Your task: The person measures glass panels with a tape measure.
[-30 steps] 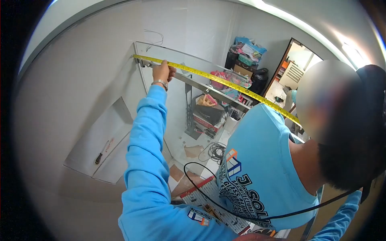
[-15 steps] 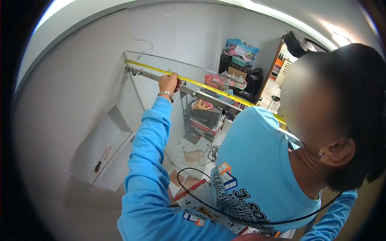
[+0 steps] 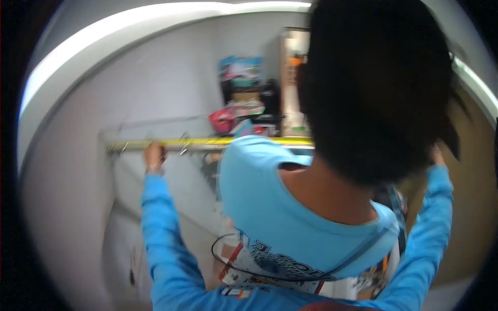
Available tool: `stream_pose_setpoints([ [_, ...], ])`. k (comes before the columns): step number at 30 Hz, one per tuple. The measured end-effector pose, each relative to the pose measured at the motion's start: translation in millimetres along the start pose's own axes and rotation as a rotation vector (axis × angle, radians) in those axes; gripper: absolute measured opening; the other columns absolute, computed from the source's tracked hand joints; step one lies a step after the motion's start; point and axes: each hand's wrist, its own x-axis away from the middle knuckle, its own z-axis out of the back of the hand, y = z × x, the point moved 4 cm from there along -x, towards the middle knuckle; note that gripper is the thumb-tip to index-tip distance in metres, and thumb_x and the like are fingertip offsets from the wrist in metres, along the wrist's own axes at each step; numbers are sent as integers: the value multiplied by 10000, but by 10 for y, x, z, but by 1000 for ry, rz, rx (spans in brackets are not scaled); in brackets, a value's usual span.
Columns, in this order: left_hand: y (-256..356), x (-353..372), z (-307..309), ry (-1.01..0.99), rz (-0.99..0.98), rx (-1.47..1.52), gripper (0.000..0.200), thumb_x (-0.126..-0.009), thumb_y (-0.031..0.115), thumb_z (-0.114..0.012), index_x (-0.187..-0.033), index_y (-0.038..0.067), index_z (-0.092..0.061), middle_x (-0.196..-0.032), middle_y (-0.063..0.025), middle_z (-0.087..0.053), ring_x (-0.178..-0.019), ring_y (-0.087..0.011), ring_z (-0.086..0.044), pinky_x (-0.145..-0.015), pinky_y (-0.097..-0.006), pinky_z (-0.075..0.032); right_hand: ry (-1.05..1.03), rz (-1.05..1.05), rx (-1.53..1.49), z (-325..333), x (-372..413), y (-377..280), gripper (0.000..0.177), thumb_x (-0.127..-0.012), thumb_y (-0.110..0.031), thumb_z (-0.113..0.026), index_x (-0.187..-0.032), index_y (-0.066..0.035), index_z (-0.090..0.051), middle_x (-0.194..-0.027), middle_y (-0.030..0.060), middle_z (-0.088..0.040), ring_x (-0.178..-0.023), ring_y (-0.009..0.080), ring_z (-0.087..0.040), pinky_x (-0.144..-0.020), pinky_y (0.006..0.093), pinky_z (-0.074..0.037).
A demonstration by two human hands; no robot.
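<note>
My left hand [image 3: 154, 157] is closed at the metal rail with the yellow tape measure [image 3: 207, 141] in its grip. The blade lies stretched along the metal rail [image 3: 194, 149], running from the left end to behind the co-worker's head. A watch band sits on my left wrist. At the far right, my right hand [image 3: 437, 155] is raised, with its fingers mostly hidden by the co-worker's head. A clear glass panel [image 3: 171, 127] stands behind the rail. The picture is blurred by motion.
Close in front stands a co-worker in a light blue shirt [image 3: 270, 207], blocking the middle. Piled bags and boxes [image 3: 241, 98] fill the back corner beside a doorway [image 3: 295, 83]. A blurred screwdriver [image 3: 132, 276] lies low left. A black cable [image 3: 215, 249] loops below.
My view has swung right and levelled, so the rail now runs nearly horizontal. The co-worker's head has turned away. My right hand has come partly into view; my left stays at the rail.
</note>
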Motion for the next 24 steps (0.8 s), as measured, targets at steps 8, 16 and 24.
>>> stream_pose_setpoints([
  [8, -209, -178, 20, -71, 101, -92, 207, -819, 358, -574, -709, 183, -569, -643, 41, -605, -555, -90, -538, -526, -295, -398, -74, -142, 1, -335, 155, 76, 381, -616, -187, -670, -981, -89, -717, -898, 163, -667, -863, 293, -632, -809, 357, -501],
  [16, -222, -213, 71, -97, 179, -104, 219, -807, 394, -606, -726, 190, -598, -679, 64, -626, -619, -79, -577, -596, -293, -401, -264, -356, 26, -158, 190, -185, 392, -617, -171, -676, -1005, -128, -712, -922, 153, -686, -830, 290, -658, -782, 344, -522],
  [24, -311, -340, 115, -74, 196, -111, 263, -806, 406, -589, -830, 146, -620, -804, 38, -627, -712, -109, -545, -668, -299, -408, -359, -417, 198, -16, 141, -459, 370, -633, -228, -685, -993, -151, -722, -918, 141, -680, -892, 295, -637, -828, 371, -506],
])
